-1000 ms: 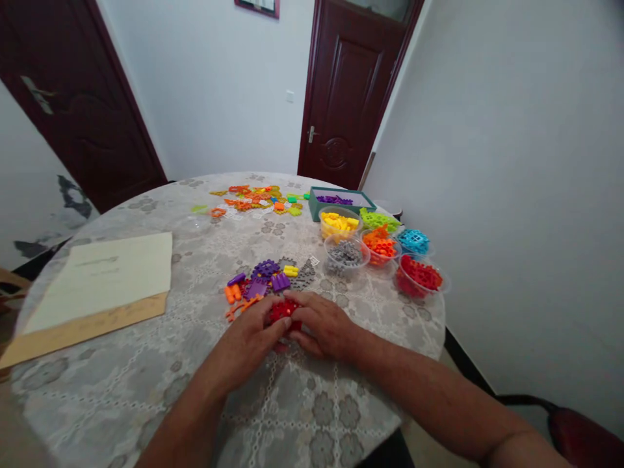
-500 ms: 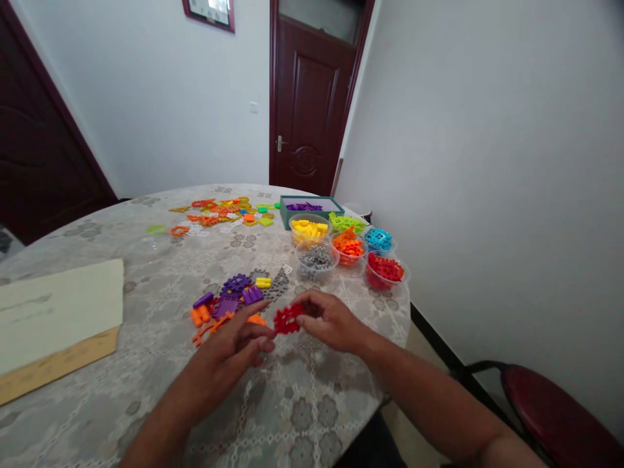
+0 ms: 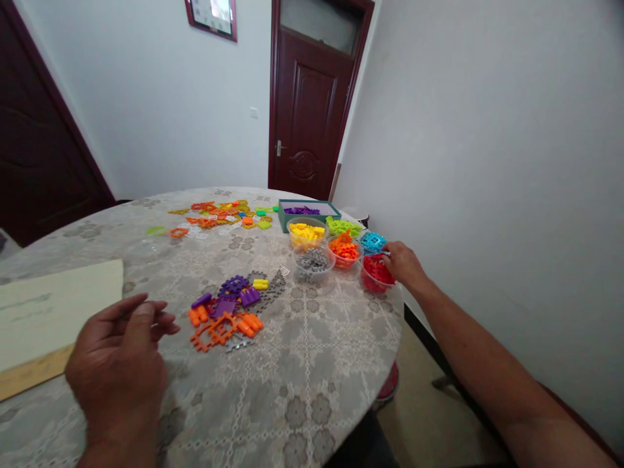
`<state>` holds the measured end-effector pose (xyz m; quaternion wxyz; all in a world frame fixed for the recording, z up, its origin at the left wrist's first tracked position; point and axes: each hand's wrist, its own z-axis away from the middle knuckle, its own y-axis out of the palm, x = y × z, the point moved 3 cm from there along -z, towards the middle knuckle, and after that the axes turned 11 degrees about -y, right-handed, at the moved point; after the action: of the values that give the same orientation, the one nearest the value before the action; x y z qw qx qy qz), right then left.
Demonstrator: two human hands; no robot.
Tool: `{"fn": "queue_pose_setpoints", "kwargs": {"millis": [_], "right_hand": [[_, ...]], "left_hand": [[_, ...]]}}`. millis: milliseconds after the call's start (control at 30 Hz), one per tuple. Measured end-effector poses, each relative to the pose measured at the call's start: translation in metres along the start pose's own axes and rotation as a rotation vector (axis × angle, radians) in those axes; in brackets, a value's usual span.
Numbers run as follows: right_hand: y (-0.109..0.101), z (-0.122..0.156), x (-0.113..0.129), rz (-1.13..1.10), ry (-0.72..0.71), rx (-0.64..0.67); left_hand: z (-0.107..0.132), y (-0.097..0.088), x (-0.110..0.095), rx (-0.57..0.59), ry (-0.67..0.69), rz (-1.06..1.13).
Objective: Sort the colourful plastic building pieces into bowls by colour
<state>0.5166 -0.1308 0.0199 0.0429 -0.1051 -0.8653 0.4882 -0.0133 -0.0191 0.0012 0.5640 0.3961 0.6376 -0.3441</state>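
Observation:
My right hand [image 3: 403, 265] reaches over the clear bowl of red interlocking plastic pieces [image 3: 375, 276] at the table's right edge. Its fingers are pinched together at the rim, and whatever they hold is hidden. Close behind it is a bowl of blue pieces [image 3: 373, 242]. Over the near left of the table hovers my left hand [image 3: 121, 354], its fingers loosely curled and apart, with nothing visible in them. To its right lies a loose group of pieces: purple toothed plates [image 3: 234, 286], orange toothed frames [image 3: 214, 331], orange rounded pieces [image 3: 249, 324] and grey plates [image 3: 273, 289].
Bowls of yellow [image 3: 307, 233], grey [image 3: 312, 261], orange [image 3: 344, 248] and lime pieces [image 3: 344, 226] stand beside a green box [image 3: 285, 218] with purple pieces. More coloured pieces [image 3: 219, 214] lie at the far side. Cardboard [image 3: 63, 305] covers the left.
My right hand has moved right and away from me to the red bowl; the red piece it held is no longer visible. My left hand has drawn back left, away from the loose pieces.

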Motion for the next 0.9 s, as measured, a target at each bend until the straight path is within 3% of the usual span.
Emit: {"fn": "queue_pose_setpoints", "kwargs": {"millis": [100, 233, 400, 500, 700, 800, 900], "right_hand": [[0.003, 0.006, 0.004, -0.022, 0.015, -0.009], [-0.007, 0.023, 0.016, -0.085, 0.006, -0.101], [-0.017, 0.044, 0.056, -0.189, -0.064, -0.164], [-0.018, 0.051, 0.108, -0.369, -0.189, -0.086], [-0.001, 0.054, 0.247, -0.773, -0.577, 0.242], [0.018, 0.047, 0.299, -0.779, -0.650, 0.301], [0.038, 0.043, 0.328, -0.690, -0.654, 0.334]], "left_hand": [[-0.008, -0.002, 0.002, -0.008, -0.038, 0.219], [-0.017, -0.002, 0.011, -0.032, -0.050, 0.184], [-0.021, 0.000, 0.027, 0.079, -0.056, 0.187], [-0.022, 0.000, 0.032, 0.092, -0.056, 0.181], [-0.019, 0.000, 0.032, 0.154, -0.067, 0.118], [-0.019, 0.000, 0.033, 0.195, -0.062, 0.019], [-0.016, 0.000, 0.033, 0.236, 0.000, -0.191]]}}
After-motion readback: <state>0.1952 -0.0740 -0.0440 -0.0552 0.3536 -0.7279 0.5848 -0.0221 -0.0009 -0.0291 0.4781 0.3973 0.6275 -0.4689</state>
